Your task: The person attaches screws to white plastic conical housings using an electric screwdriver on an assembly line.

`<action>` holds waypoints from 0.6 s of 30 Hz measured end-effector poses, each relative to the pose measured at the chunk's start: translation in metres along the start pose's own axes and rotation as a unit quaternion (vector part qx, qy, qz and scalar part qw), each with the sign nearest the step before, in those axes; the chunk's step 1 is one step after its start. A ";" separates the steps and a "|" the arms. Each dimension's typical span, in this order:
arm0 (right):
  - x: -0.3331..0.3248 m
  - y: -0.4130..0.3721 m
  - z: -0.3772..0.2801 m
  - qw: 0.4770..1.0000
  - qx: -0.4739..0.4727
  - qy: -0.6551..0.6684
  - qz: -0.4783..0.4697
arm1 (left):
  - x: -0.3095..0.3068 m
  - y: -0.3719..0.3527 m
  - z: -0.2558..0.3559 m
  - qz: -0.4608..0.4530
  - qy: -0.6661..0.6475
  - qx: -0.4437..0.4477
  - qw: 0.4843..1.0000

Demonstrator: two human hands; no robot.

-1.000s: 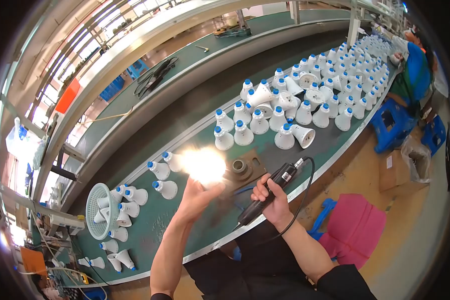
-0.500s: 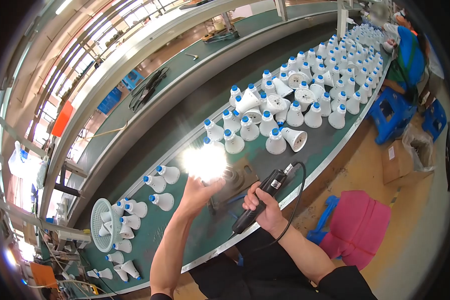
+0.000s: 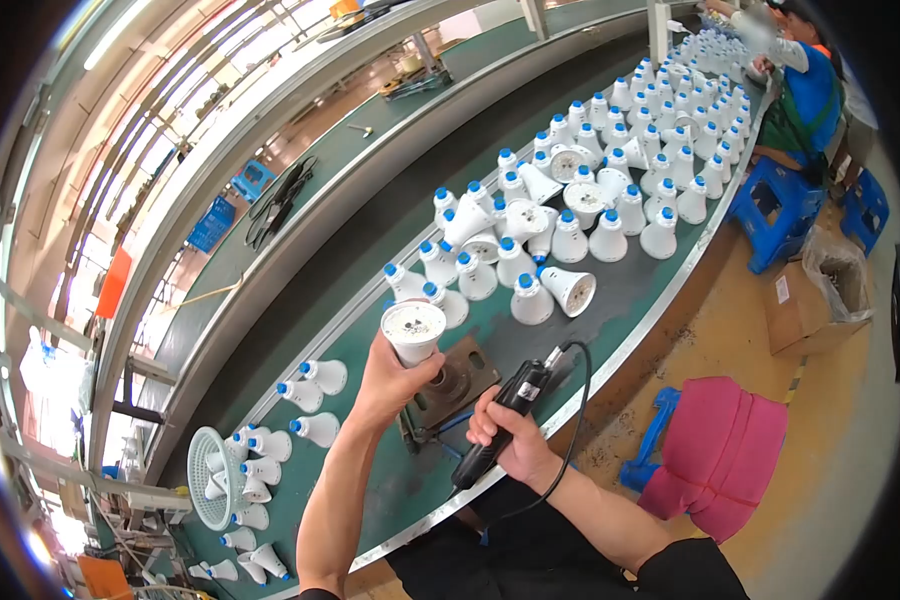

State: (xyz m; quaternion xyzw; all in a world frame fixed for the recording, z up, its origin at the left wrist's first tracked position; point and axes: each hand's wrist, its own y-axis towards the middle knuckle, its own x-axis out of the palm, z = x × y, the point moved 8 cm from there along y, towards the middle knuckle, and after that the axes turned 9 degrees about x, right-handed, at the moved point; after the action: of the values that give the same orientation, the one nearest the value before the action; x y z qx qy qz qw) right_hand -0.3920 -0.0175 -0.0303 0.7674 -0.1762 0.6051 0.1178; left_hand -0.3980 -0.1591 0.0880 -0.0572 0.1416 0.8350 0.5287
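My left hand (image 3: 392, 378) is closed around a white LED bulb (image 3: 413, 330), its round face with dark spots turned up towards me. The bulb is unlit. In my right hand (image 3: 511, 437) lies a black electric screwdriver (image 3: 518, 398) with a cable at its upper end, my fingers wrapped round its body. Between the two hands, a worn metal fixture (image 3: 467, 378) sits on the green bench. Just beyond my left hand stand many white bulbs with blue caps (image 3: 477, 276), most upright, a few on their sides.
A pale green basket (image 3: 213, 478) with bulbs in and around it is at the left. Along the right are a pink-covered seat (image 3: 715, 455), a cardboard box (image 3: 810, 308) and blue stools (image 3: 778, 212). A co-worker in blue (image 3: 812, 95) is at the far end.
The bulb in my left hand was glowing brightly and is now dark, its face visible. My view has shifted slightly; both hands keep their hold.
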 end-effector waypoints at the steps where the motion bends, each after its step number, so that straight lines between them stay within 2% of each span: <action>1: -0.002 0.002 0.001 1.000 -0.005 0.015 -0.008 | 0.003 0.007 -0.001 -0.009 0.018 0.004 1.000; 4: -0.007 0.001 0.002 0.999 -0.011 0.033 0.019 | 0.011 0.039 -0.001 -0.062 0.076 0.015 0.995; 6: -0.003 0.000 0.000 1.000 -0.008 -0.005 0.005 | 0.027 0.070 0.018 -0.094 0.138 0.038 0.985; 8: -0.003 0.000 0.001 1.000 -0.004 -0.008 0.003 | 0.043 0.106 0.029 -0.128 0.214 0.093 0.964; 11: -0.002 0.000 0.000 1.000 0.004 -0.013 0.001 | 0.075 0.164 0.041 -0.146 0.293 0.118 0.938; 14: -0.003 0.000 0.002 1.000 0.002 0.002 -0.003 | 0.090 0.197 0.058 -0.072 0.295 0.243 0.921; 17: -0.005 -0.001 0.002 1.000 -0.001 0.006 -0.004 | 0.079 0.183 0.067 -0.027 0.281 0.246 0.927; 18: -0.003 -0.001 0.001 1.000 -0.001 0.005 0.000 | 0.073 0.165 0.070 -0.037 0.282 0.229 0.931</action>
State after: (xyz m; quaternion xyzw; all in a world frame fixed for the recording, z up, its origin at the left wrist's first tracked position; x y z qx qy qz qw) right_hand -0.3910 -0.0168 -0.0337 0.7640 -0.1759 0.6091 0.1195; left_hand -0.5738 -0.1410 0.1663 -0.1731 0.4702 0.7090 0.4962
